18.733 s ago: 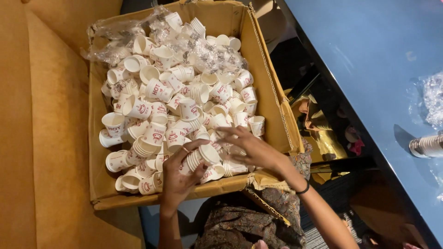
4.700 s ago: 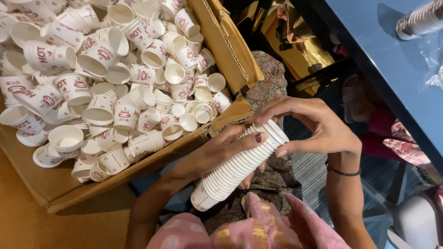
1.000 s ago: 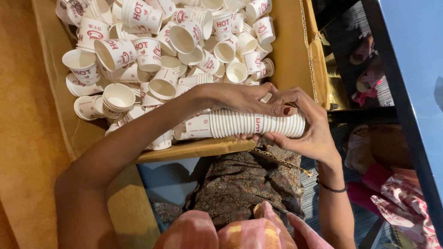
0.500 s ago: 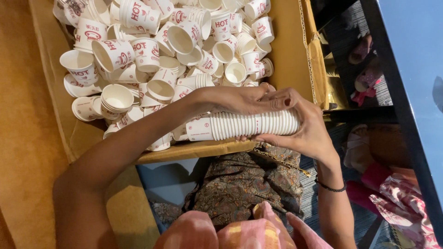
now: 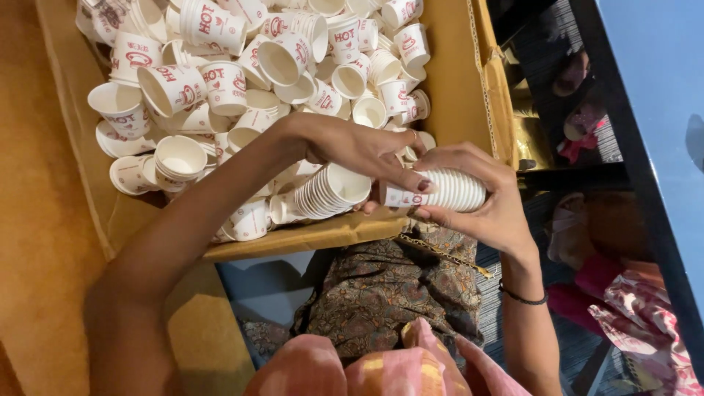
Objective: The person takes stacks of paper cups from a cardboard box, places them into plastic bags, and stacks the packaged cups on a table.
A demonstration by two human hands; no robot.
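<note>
Head view: on the left a big cardboard box (image 5: 81,147) is seen, filled with loose white paper cups (image 5: 220,81) with red print. Next, a short stack of cups (image 5: 326,192) is lying on its side, its open mouth turned to the right. The left hand (image 5: 359,150) is laid over the top of this stack, fingers curled down around it. Just to the right, a second stack of cups (image 5: 444,192) is gripped by the right hand (image 5: 480,198), fingers shut around it from behind. Both stacks are lined up end to end, left to right, with a small gap between them. The left stack's far end is hidden among loose cups. The right stack's end is covered by the palm. A dark table edge (image 5: 631,169) is seen at the far right.
</note>
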